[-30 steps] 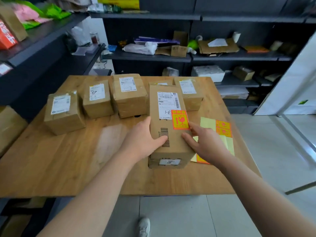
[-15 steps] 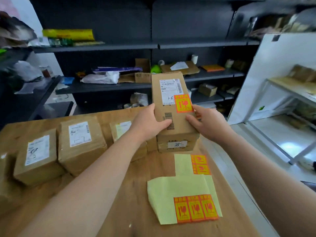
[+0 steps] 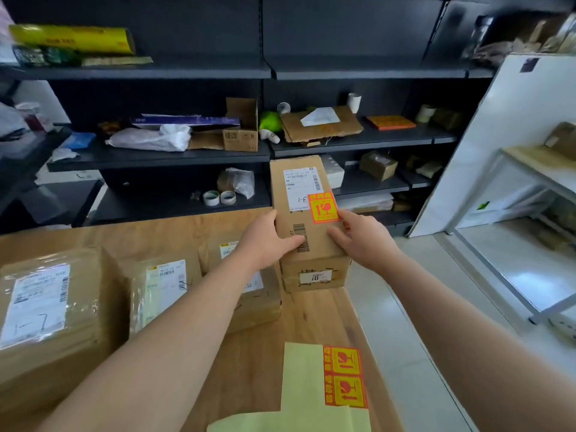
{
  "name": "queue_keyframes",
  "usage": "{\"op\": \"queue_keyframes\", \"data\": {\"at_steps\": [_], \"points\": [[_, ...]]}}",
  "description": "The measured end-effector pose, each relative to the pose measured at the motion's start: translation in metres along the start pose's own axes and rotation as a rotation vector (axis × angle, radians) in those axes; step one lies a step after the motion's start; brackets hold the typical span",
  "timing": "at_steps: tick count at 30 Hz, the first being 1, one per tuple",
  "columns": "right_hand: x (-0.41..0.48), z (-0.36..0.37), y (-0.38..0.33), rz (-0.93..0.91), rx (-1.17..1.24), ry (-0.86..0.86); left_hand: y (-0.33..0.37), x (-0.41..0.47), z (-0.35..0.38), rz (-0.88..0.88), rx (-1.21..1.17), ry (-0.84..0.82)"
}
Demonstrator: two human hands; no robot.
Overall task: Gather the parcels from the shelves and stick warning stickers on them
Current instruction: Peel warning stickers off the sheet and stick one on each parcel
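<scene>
A long cardboard parcel (image 3: pixel 299 194) with a white label and an orange warning sticker (image 3: pixel 322 207) stands at the far right end of the wooden table (image 3: pixel 318 319). My left hand (image 3: pixel 268 238) grips its left side and my right hand (image 3: pixel 361 236) its right side. Three more brown parcels sit to the left: a big taped parcel (image 3: pixel 53 310), a middle parcel (image 3: pixel 162 285) and a third parcel (image 3: pixel 258 300) partly hidden by my left arm. A yellow backing sheet (image 3: pixel 304 378) with two warning stickers (image 3: pixel 344 377) lies near me.
Dark shelves (image 3: pixel 174 157) behind the table hold bags, flat cardboard, tape rolls (image 3: pixel 218 198) and small boxes (image 3: pixel 378 165). A white panel (image 3: pixel 498 135) and a metal-framed rack (image 3: pixel 536 169) stand at the right. The table's right edge borders a tiled floor (image 3: pixel 405 307).
Both hands carried the stickered parcel from the near middle of the table to its far right end, and the view swung up and to the right. The sticker sheet now lies closer to me.
</scene>
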State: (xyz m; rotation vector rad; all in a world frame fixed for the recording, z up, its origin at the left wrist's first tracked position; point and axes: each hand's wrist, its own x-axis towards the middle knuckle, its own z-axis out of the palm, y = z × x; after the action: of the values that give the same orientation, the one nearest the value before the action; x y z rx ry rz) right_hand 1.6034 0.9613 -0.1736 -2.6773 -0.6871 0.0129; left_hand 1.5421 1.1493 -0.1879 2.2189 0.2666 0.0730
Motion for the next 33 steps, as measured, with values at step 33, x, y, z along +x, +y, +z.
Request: {"op": "queue_keyframes", "data": {"at_steps": [33], "points": [[0.009, 0.095, -0.018, -0.13, -0.045, -0.04, -0.085, -0.039, -0.008, -0.119, 0.789, -0.031]]}}
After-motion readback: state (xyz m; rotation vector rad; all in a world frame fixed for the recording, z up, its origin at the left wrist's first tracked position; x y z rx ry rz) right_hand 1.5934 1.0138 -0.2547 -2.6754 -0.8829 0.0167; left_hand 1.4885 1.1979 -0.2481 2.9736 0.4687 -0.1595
